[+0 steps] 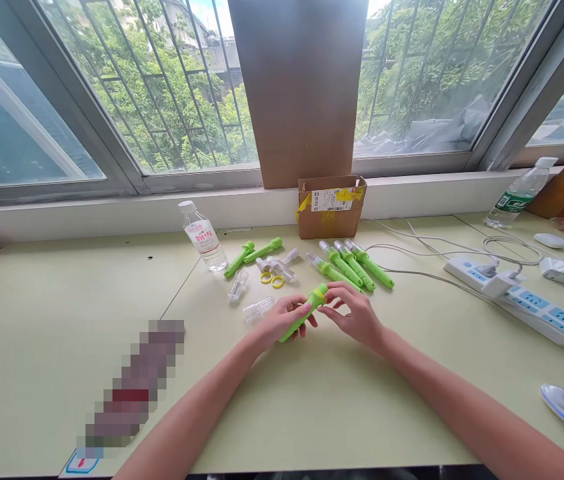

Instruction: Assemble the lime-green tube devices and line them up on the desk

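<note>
My left hand [287, 318] is wrapped around a green plastic tube [298, 325] with a threaded top end, holding it tilted above the table. At the tube's neck sits a yellow ring [317, 297]. The thumb and fingertips of my right hand [355, 312] are closed around that ring and neck. Just left of my left hand lies a clear plastic cap [259, 310]. Beyond it are another clear cap [239, 286], several smaller clear pieces [281, 269] and two loose yellow rings [277, 282].
Two green tubes [262, 251] lie at the back beside a water bottle [203, 239]. Several green tubes with clear tops [357, 263] form a row before a cardboard box [329, 210]. A power strip [522, 300] with cables occupies the right; a second bottle [519, 195] stands behind.
</note>
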### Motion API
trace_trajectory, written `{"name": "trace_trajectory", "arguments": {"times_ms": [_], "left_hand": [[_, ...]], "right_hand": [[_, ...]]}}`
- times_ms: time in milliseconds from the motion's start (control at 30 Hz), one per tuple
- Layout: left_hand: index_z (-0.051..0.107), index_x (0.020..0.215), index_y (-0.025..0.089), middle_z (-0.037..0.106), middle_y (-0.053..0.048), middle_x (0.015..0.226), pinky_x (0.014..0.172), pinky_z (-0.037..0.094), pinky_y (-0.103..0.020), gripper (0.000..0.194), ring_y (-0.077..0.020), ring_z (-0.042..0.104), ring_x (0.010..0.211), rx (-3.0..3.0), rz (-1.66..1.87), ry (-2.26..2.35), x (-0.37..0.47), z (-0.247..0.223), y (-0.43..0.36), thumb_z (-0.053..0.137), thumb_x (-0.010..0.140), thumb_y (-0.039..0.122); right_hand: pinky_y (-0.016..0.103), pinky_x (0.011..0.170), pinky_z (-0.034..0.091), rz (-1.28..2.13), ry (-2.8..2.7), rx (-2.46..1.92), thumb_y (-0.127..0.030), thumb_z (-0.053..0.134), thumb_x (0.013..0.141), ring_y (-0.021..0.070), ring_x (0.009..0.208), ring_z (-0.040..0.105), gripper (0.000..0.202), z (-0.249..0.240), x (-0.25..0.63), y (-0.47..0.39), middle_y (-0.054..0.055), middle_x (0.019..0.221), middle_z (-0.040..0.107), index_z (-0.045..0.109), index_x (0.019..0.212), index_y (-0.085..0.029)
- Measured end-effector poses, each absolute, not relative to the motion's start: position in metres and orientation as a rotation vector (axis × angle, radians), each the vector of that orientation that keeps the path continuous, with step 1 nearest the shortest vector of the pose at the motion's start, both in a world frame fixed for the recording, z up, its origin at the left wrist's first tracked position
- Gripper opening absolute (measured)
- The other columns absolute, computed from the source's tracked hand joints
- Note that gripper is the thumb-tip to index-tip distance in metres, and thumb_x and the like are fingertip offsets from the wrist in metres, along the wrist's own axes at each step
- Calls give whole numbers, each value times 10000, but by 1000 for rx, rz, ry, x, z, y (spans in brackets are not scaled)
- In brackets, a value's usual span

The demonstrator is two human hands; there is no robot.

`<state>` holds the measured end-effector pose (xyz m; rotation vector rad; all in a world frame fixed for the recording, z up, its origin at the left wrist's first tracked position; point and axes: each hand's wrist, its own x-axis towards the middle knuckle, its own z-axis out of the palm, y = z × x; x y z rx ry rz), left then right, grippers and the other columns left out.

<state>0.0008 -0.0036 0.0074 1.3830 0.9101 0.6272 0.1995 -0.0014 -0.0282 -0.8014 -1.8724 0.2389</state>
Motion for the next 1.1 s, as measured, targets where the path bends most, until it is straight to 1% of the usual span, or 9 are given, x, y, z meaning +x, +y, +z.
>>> {"name": "trace_trajectory", "arguments": {"times_ms": [67, 133, 267, 400, 567, 800, 867, 967, 1100], "left_hand": [[568, 883, 166, 644, -29, 757, 373, 305, -188, 424, -57, 482, 419, 1364, 584, 900, 0, 7, -3, 503, 819, 580], [552, 883, 168, 623, -6, 705, 355, 274, -183, 417, -38, 418, 374, 1363, 567, 916, -1, 6, -3, 489, 830, 577], [484, 996, 210, 611, 40, 658, 343, 254, -173, 406, -40, 381, 351, 1401, 565, 1006, 0, 3, -4, 625, 764, 512], [446, 945, 219, 670, 5, 735, 352, 292, -179, 392, -57, 440, 380, 1391, 633, 1007, 3, 0, -6, 662, 742, 474], [499, 868, 188, 696, -66, 842, 400, 363, -191, 391, -99, 571, 511, 1373, 677, 995, 4, 1, -5, 625, 755, 540], [556, 930, 179, 686, -70, 899, 438, 395, -202, 450, -97, 583, 544, 1390, 596, 952, 1, 6, -3, 529, 799, 608], [563, 924, 180, 682, -55, 881, 417, 365, -193, 447, -77, 544, 505, 1401, 594, 966, 1, 6, -3, 499, 816, 609], [551, 912, 182, 665, -21, 774, 352, 257, -183, 435, -41, 400, 393, 1403, 576, 990, 1, 4, -4, 481, 826, 603], [471, 974, 217, 654, 19, 691, 336, 201, -170, 415, -39, 333, 360, 1381, 563, 1034, 0, 2, -5, 632, 749, 526]], "right_hand": [[293, 585, 608, 249, -1921, -806, -263, 669, 817, 163, 795, 652, 167, -29, 201, 0, 65, 999, 635, 580, 948, -210], [282, 580, 602, 235, -1921, -811, -242, 620, 853, 152, 784, 648, 95, -31, 202, 1, 61, 984, 640, 579, 931, -209], [271, 575, 597, 199, -1875, -827, -205, 544, 894, 127, 718, 634, 41, -33, 199, 0, 59, 970, 645, 583, 905, -212], [282, 568, 599, 211, -1863, -838, -200, 551, 885, 133, 716, 636, 44, -33, 198, -2, 65, 980, 642, 583, 913, -212], [280, 549, 593, 235, -1856, -863, -215, 577, 868, 141, 726, 636, 76, -32, 199, -1, 68, 995, 638, 577, 944, -211], [287, 556, 596, 209, -1870, -898, -219, 555, 887, 133, 695, 640, 46, -34, 198, -1, 75, 1011, 635, 583, 919, -203], [289, 559, 600, 185, -1867, -904, -226, 555, 889, 140, 710, 648, 37, -36, 199, 0, 74, 998, 639, 585, 895, -204], [294, 563, 602, 176, -1873, -899, -235, 581, 873, 162, 764, 657, 40, -36, 200, 1, 73, 978, 641, 579, 848, -204], [292, 560, 599, 214, -1897, -879, -229, 594, 856, 174, 804, 654, 33, -33, 201, 2, 74, 989, 636, 571, 860, -205]]}}
